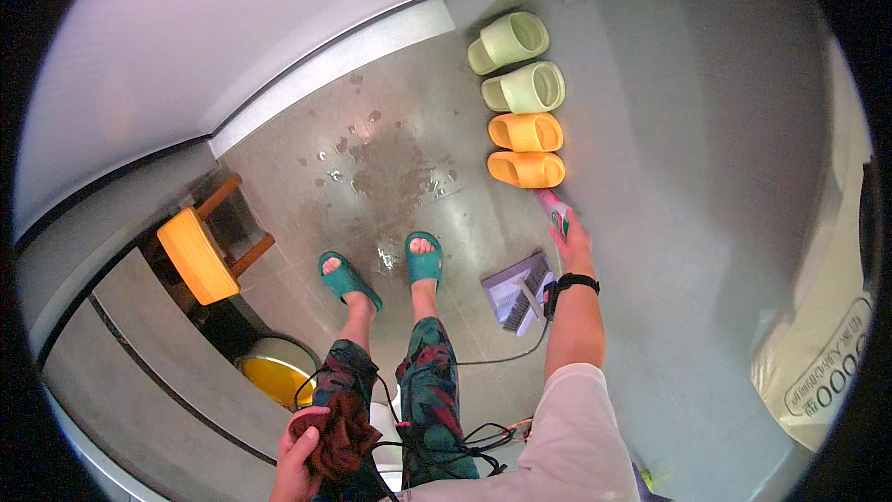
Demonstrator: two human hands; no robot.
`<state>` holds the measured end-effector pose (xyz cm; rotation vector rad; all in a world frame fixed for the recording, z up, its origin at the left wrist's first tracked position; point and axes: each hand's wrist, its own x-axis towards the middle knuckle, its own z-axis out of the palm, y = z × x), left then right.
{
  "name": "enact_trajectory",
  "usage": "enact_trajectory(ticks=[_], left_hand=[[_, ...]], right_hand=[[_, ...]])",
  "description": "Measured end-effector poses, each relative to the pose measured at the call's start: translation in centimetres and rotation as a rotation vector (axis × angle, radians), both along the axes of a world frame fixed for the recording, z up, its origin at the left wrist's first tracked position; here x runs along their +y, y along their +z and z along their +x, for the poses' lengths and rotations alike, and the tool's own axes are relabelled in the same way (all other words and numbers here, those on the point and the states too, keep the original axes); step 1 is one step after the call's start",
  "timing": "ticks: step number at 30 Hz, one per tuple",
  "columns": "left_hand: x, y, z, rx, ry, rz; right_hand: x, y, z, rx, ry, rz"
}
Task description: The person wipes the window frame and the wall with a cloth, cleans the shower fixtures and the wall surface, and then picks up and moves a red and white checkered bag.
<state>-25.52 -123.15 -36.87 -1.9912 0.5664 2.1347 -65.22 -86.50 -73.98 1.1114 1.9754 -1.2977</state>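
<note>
In my left hand [296,457], low in front of my lap, is a bunched dark red-brown cloth [341,436], gripped between thumb and fingers. My right hand [575,242] is stretched out to the right, closed around a pink and white container [550,205] with a printed label. The container's far end meets the near orange slipper [527,169]; whether they touch I cannot tell. A purple dustpan [498,284] with a brush [527,301] in it lies on the floor, partly behind my right wrist.
Several pale green and orange slippers line the wall, a green one [519,38] farthest. Water [397,167] wets the grey floor before my feet. At left are a wooden stool [198,254] and a yellow-bottomed basin [279,373]. Black cables [481,436] cross my lap. A printed bag [801,376] is right.
</note>
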Motion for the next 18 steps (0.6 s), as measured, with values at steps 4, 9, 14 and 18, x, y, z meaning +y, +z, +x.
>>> enact_trajectory(ticks=[4, 9, 14, 18], left_hand=[[-0.3, 1.8, 0.5, 0.015, 0.008, -0.051], [-0.3, 4.5, 0.5, 0.136, 0.042, -0.088], [-1.5, 10.9, 1.8, 0.242, 0.083, -0.182], [-3.1, 15.1, 2.9, 0.364, 0.141, -0.260]], right_hand=[[-3.5, -0.1, 1.5, 0.080, -0.116, 0.070], [-1.8, 6.6, 0.5, -0.024, 0.164, 0.412], [-14.8, 18.3, 3.8, -0.065, 0.676, 0.167], [-28.6, 30.8, 2.7, 0.705, 1.195, -0.014]])
